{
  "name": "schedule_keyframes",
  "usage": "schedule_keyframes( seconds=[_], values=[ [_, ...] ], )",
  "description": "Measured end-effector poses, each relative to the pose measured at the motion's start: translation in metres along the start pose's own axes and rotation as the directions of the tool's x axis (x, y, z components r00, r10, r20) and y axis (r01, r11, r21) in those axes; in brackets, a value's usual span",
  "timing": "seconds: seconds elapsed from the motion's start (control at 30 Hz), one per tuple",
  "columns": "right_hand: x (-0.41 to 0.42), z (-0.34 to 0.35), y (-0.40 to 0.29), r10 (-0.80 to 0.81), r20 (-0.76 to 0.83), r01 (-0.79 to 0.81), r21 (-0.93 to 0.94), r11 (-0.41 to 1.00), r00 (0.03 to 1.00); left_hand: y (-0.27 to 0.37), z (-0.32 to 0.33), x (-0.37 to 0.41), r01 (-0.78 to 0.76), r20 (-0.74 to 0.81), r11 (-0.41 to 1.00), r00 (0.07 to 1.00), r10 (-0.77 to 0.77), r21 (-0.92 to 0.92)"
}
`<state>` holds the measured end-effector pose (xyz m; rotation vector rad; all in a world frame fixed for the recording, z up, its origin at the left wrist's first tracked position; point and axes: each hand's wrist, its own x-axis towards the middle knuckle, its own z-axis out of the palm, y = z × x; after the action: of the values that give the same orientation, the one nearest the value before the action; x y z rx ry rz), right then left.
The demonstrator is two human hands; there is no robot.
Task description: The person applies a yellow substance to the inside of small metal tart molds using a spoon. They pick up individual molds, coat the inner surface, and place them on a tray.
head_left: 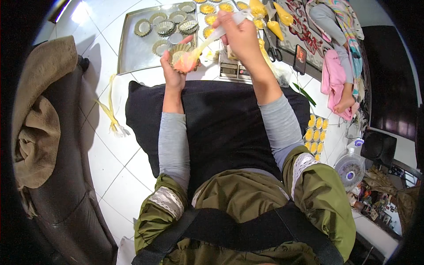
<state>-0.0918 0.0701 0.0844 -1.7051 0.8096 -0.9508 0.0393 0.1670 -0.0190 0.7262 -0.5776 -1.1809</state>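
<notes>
My left hand (175, 73) holds a fluted metal tart tin (180, 53) tilted upward over the far edge of the black cushion. My right hand (239, 34) grips a translucent whitish plastic piece (215, 34) that slants down to the tin. Its lower end is blurred yellow and orange, and I cannot tell whether it is a brush or a bag. Just beyond my left hand, several fluted tins (165, 28) sit on a metal baking tray (124, 54). Tins with yellow filling (208, 9) stand past my right hand. A digital kitchen scale (228, 70) is partly hidden under my right forearm.
Filled yellow piping bags (275, 30), black-handled scissors (275, 54) and a phone (300, 59) lie at the right. Another person's foot (344, 99) rests nearby. More filled tins (316, 135) and a fan (350, 172) are at lower right; a dark sofa (63, 139) borders the left.
</notes>
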Motion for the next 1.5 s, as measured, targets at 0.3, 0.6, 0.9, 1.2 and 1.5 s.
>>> schedule_keyframes(
  seconds=[0.3, 0.6, 0.9, 1.2, 1.5],
  values=[
    [-0.009, 0.001, 0.003, 0.094, -0.093, -0.074, 0.191, 0.979, 0.991, 0.002, 0.009, 0.000, 0.030, -0.060, 1.000, 0.998, -0.030, -0.007],
    [-0.015, 0.010, 0.010, 0.103, -0.163, -0.065, 0.223, 0.973, 0.981, 0.001, 0.006, 0.001, 0.044, -0.022, 0.999, 0.999, -0.044, -0.006],
    [-0.024, 0.011, 0.018, 0.181, -0.118, -0.129, 0.353, 0.927, 0.976, 0.001, 0.008, 0.001, 0.072, -0.005, 0.997, 0.997, -0.072, -0.017],
    [-0.026, 0.013, 0.019, 0.212, -0.123, -0.158, 0.351, 0.923, 0.969, -0.001, 0.006, 0.002, 0.052, -0.005, 0.996, 0.999, -0.052, -0.074],
    [-0.028, 0.011, 0.017, 0.226, -0.161, -0.152, 0.376, 0.914, 0.961, -0.002, 0.005, 0.002, 0.036, 0.000, 0.994, 0.999, -0.037, -0.101]
  ],
)
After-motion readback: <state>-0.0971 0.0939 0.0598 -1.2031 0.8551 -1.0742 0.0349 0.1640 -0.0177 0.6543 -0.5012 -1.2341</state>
